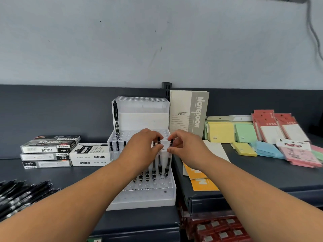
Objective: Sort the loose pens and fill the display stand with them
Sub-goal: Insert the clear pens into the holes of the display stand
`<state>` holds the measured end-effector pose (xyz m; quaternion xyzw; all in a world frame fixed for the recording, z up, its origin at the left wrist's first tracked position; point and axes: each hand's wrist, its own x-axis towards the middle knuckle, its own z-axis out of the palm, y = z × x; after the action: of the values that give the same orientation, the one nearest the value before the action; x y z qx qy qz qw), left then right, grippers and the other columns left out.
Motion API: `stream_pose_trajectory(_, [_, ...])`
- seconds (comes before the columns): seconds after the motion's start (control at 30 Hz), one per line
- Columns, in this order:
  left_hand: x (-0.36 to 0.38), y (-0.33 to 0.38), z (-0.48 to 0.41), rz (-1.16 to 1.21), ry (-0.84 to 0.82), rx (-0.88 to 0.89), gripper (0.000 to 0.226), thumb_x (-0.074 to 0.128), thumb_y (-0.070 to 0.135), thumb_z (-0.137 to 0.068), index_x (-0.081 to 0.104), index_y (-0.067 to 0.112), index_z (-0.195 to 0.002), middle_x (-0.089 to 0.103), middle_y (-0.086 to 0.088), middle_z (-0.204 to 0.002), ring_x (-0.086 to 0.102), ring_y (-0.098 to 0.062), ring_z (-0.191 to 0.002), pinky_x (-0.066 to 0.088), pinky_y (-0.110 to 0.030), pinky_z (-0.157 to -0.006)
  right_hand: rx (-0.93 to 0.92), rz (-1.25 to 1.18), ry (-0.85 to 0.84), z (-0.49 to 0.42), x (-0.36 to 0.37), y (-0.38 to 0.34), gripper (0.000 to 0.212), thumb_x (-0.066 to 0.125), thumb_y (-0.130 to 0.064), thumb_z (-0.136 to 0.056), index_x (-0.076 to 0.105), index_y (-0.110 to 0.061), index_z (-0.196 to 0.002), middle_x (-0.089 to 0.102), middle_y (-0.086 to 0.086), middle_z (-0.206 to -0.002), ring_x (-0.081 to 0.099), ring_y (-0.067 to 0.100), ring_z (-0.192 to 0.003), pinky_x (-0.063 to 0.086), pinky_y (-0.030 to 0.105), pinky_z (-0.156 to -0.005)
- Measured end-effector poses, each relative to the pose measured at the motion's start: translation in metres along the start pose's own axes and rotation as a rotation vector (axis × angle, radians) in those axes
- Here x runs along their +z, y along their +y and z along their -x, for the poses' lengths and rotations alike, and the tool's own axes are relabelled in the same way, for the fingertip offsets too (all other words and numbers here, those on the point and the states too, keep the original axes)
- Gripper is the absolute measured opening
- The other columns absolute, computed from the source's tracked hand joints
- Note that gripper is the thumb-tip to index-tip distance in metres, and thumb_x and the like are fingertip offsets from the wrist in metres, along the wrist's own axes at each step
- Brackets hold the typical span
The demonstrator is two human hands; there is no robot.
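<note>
Pens (147, 173) are slotted upright in round holes of the clear acrylic display stand (143, 198), mid-shelf. One black pen (160, 163) is pinched by the left hand (143, 145), another pen (168, 163) by the right hand (185, 147). Loose pens (21, 193) are heaped lower left.

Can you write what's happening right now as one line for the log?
step: fill stand | left hand: pinches pen | right hand: pinches second pen | loose pens: piled at left
</note>
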<state>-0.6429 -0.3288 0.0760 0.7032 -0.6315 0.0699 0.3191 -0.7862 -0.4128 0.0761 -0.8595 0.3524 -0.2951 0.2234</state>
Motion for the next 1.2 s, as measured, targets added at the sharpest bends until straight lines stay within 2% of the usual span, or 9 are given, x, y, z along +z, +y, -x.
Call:
stream_pose_trajectory(0.27, [-0.001,-0.003,-0.008,0.002,-0.088,-0.019,0.031,0.063,0.030,-0.090,0.060,0.032,-0.120,0.064,0.015,-0.113,0.059,-0.006,-0.100,0.044,-0.022,-0.087,-0.020,0.134,-0.030,-0.003,0.004,-0.002,0.019,0.071,-0.023,-0.085,0.062,-0.024,-0.101,0.061,-0.010,-0.076,0.055,0.004,-0.071,0.040,0.015,-0.062])
stream_pose_trajectory(0.37, [0.001,-0.005,-0.007,-0.024,-0.107,-0.014,0.031,0.063,0.033,-0.089,0.059,0.034,-0.120,0.064,0.017,-0.111,0.059,-0.005,-0.097,0.046,-0.025,-0.088,-0.001,0.159,-0.010,-0.004,0.002,-0.002,0.015,0.070,-0.023,-0.084,0.061,-0.023,-0.097,0.064,-0.007,-0.078,0.059,0.009,-0.075,0.043,0.017,-0.061])
stream_pose_trajectory(0.63, [0.006,-0.010,-0.007,-0.013,-0.099,-0.012,0.030,0.062,0.037,-0.090,0.057,0.036,-0.119,0.064,0.019,-0.112,0.048,-0.002,-0.069,0.045,-0.021,-0.078,0.038,0.215,0.090,0.001,0.018,-0.006,0.018,0.065,-0.026,-0.083,0.049,-0.024,-0.091,0.065,0.000,-0.085,0.061,0.017,-0.080,0.051,0.030,-0.070])
stream_pose_trajectory(0.7, [0.006,-0.010,-0.007,-0.010,-0.096,-0.011,0.030,0.062,0.037,-0.090,0.057,0.036,-0.119,0.064,0.019,-0.112,0.051,-0.003,-0.072,0.044,-0.021,-0.079,0.043,0.213,0.102,0.002,0.020,-0.007,0.020,0.066,-0.028,-0.081,0.049,-0.024,-0.092,0.065,0.001,-0.085,0.060,0.017,-0.079,0.051,0.031,-0.069])
stream_pose_trajectory(0.87, [0.006,-0.011,-0.005,-0.010,-0.085,0.002,0.038,0.063,0.036,-0.088,0.054,0.035,-0.125,0.061,0.018,-0.119,0.057,-0.005,-0.104,0.046,-0.026,-0.093,0.101,0.226,0.015,0.002,0.010,-0.012,0.028,0.070,-0.035,-0.080,0.052,-0.026,-0.100,0.065,-0.003,-0.090,0.062,0.014,-0.082,0.053,0.032,-0.075])
stream_pose_trajectory(0.93, [0.000,-0.013,-0.002,-0.009,-0.059,0.011,0.043,0.064,0.036,-0.088,0.052,0.035,-0.128,0.059,0.018,-0.121,0.055,-0.003,-0.095,0.044,-0.021,-0.090,0.124,0.288,-0.023,0.002,-0.002,-0.018,0.030,0.071,-0.037,-0.079,0.053,-0.030,-0.101,0.065,-0.008,-0.090,0.062,0.013,-0.086,0.054,0.034,-0.077])
stream_pose_trajectory(1.0, [-0.010,-0.017,0.003,-0.011,-0.001,0.016,0.044,0.063,0.038,-0.088,0.050,0.034,-0.130,0.056,0.017,-0.122,0.050,-0.001,-0.088,0.044,-0.021,-0.087,0.081,0.394,0.028,0.000,-0.009,-0.027,0.026,0.065,-0.037,-0.082,0.053,-0.035,-0.104,0.065,-0.012,-0.092,0.060,0.012,-0.093,0.053,0.034,-0.078])
stream_pose_trajectory(1.1, [-0.025,-0.031,0.012,-0.113,0.128,0.022,0.049,0.058,0.044,-0.090,0.046,0.032,-0.136,0.049,0.015,-0.133,0.050,-0.006,-0.115,0.041,-0.026,-0.098,-0.036,0.428,0.114,-0.004,-0.003,-0.048,0.037,0.058,-0.045,-0.087,0.050,-0.035,-0.122,0.058,-0.012,-0.119,0.054,0.013,-0.110,0.049,0.035,-0.086])
stream_pose_trajectory(1.2, [-0.042,-0.054,0.023,-0.278,0.180,-0.012,0.061,0.055,0.049,-0.089,0.040,0.025,-0.143,0.042,0.005,-0.145,0.037,-0.016,-0.134,0.030,-0.032,-0.111,-0.148,0.450,0.082,-0.006,0.022,-0.068,0.057,0.051,-0.054,-0.089,0.039,-0.032,-0.140,0.038,-0.007,-0.147,0.036,0.017,-0.134,0.034,0.037,-0.109])
